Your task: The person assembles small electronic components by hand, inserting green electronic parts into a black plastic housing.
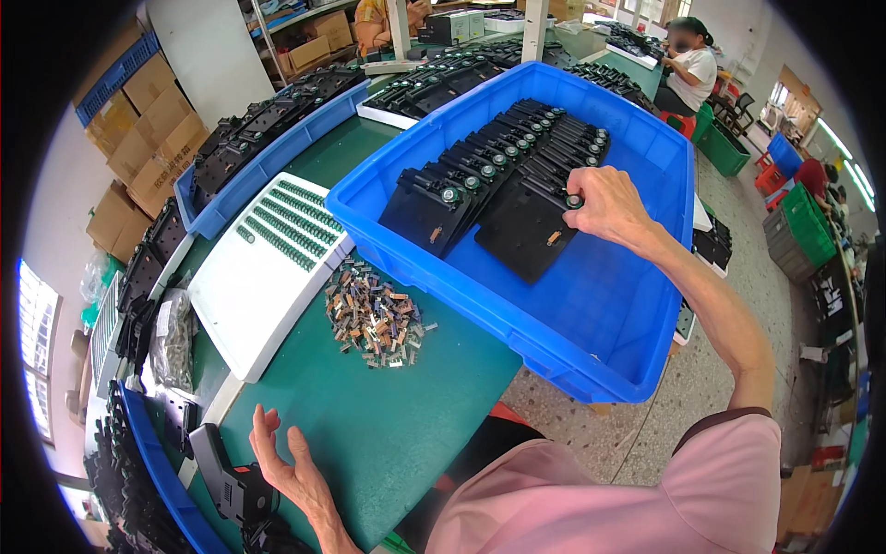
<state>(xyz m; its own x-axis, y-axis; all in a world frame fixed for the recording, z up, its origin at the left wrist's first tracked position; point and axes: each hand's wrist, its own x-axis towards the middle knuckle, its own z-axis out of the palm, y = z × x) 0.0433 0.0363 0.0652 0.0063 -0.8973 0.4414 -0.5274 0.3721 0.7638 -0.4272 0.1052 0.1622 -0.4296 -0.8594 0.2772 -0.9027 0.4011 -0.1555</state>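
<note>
My right hand (609, 205) reaches into a large blue bin (434, 282). Its fingers are closed on the round-ended top of a flat black plate part (526, 231), which lies at the front of a row. Behind it, several similar black plate parts (503, 152) overlap in two rows, each with a round, shiny end piece. My left hand (297, 469) is over the near left of the green table, its fingers apart and nothing in them. Just left of it is a black handheld device (231, 482), partly cut off by the hand and the lower edge.
A pile of small metal-and-brown pieces (374, 319) lies on the green table (406, 434). Beside it, a white foam tray (245, 300) holds rows of small round green parts. Blue trays (277, 162) of black parts line the left. A co-worker (690, 74) sits far right.
</note>
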